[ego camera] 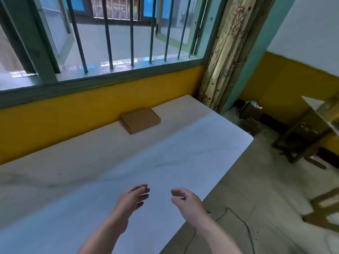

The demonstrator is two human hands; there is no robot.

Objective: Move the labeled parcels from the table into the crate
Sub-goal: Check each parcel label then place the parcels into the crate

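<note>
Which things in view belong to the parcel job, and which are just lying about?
Job: brown parcel on the table, by the wall; left hand and right hand, both empty. No crate in view.
Lying about: floor box, wooden frame, floor cable, curtain.

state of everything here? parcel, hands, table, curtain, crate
parcel: closed, lying flat at the table's far edge by the yellow wall, untouched
left hand: fingers relaxed, empty, over the table
right hand: fingers loosely curled, empty, over the table
table: bears the one parcel
curtain: gathered to the right of the barred window
crate: not in view
</note>
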